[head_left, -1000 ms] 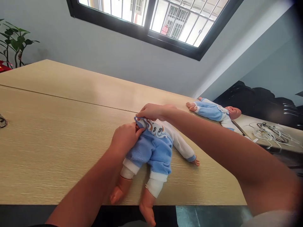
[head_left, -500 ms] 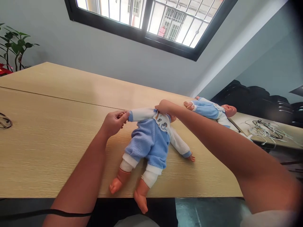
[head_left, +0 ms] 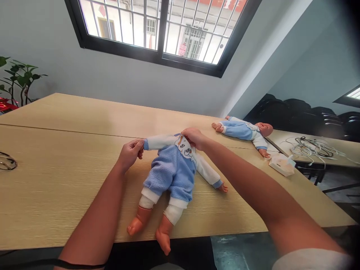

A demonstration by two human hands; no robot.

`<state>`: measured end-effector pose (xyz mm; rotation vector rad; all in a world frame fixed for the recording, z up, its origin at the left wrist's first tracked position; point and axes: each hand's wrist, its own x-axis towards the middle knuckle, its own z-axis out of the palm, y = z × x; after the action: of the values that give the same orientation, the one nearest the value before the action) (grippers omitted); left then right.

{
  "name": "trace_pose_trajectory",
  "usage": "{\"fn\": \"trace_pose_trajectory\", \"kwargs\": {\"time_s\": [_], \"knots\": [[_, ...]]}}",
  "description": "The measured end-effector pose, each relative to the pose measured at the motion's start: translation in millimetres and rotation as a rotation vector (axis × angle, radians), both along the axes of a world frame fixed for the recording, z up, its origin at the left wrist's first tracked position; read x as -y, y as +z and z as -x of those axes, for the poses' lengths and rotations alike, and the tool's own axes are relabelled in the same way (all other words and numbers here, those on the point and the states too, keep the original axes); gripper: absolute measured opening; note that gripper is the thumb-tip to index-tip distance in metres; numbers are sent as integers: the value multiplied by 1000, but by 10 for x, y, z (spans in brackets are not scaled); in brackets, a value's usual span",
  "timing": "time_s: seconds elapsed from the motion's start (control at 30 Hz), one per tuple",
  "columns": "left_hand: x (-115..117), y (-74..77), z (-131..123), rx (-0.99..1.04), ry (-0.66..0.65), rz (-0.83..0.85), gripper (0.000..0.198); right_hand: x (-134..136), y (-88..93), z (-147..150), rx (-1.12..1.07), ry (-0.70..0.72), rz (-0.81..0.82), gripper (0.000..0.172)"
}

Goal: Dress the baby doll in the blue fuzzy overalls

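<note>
A baby doll (head_left: 173, 168) lies on its back on the wooden table, feet toward me and one foot past the front edge. It wears a blue fleece outfit with white sleeves and a white animal-face bib (head_left: 185, 147). My left hand (head_left: 131, 153) is closed around the doll's hand at the blue cuff, and the sleeve is stretched out straight. At the collar, my right hand (head_left: 194, 138) has its fingers closed on the outfit beside the bib. The doll's head is hidden behind my right hand. Its other arm (head_left: 209, 173) rests out on the table.
A second, similarly dressed doll (head_left: 242, 130) lies at the back right. Near it stand a white tissue box (head_left: 282, 164) and a tangle of cables (head_left: 312, 149). Eyeglasses (head_left: 7, 162) lie at the left edge. A potted plant (head_left: 21, 78) is behind the table, below a barred window (head_left: 157, 33).
The camera view has shifted, showing more of the table's right side and the tissue box. My right hand sits slightly lower over the collar. My left hand keeps its hold.
</note>
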<state>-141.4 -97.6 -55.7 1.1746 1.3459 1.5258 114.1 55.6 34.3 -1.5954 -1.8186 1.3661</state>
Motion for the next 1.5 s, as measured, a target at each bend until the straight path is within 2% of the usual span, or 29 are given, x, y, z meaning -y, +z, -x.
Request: {"fn": "trace_pose_trajectory", "kwargs": {"time_s": [0.13, 0.27, 0.4, 0.57, 0.67, 0.73, 0.8, 0.87, 0.97, 1.0, 1.07, 1.13, 1.2, 1.27, 1.33, 1.4, 1.5], "knots": [[-45, -80, 30, -23, 20, 69, 39, 191, -179, -117, -7, 8, -107, 29], [-92, -174, 69, -63, 29, 134, 41, 593, -409, -488, -22, 103, -219, 29], [-121, -291, 153, -270, 84, 247, 46, 884, -640, -806, 42, 213, -455, 25], [-113, -391, 245, -534, 146, 349, 56, 933, -757, -893, 123, 214, -622, 4], [-75, -416, 254, -594, 169, 347, 57, 938, -803, -911, 172, 156, -654, 6], [-48, -423, 259, -625, 175, 354, 56, 940, -856, -939, 119, 65, -694, 7], [-42, -399, 267, -659, 181, 376, 55, 938, -915, -972, 40, -31, -723, 8], [-73, -309, 255, -745, 240, 372, 54, 941, -958, -1000, 25, -95, -759, 11], [-211, -12, 86, -898, 331, 259, 51, 970, -971, -1019, 106, -94, -849, 20], [-277, 118, -34, -930, 309, 202, 49, 983, -963, -1020, 115, -72, -865, 25], [-427, 382, -368, -977, 149, 66, 45, 1006, -936, -1027, 67, -15, -847, 34], [-583, 594, -767, -1049, -98, -109, 44, 1015, -903, -1050, -47, 45, -782, 37], [-733, 711, -1129, -1134, -375, -218, 47, 1009, -874, -1090, -181, 93, -702, 33], [-866, 735, -1367, -1205, -568, -235, 42, 993, -853, -1135, -282, 105, -622, 31], [-960, 697, -1458, -1247, -657, -210, 28, 976, -846, -1165, -292, 56, -580, 32], [-995, 633, -1440, -1232, -651, -200, 18, 959, -853, -1169, -198, -14, -610, 33], [-950, 533, -1356, -1133, -535, -229, 10, 937, -870, -1153, 16, -47, -726, 32]]}}
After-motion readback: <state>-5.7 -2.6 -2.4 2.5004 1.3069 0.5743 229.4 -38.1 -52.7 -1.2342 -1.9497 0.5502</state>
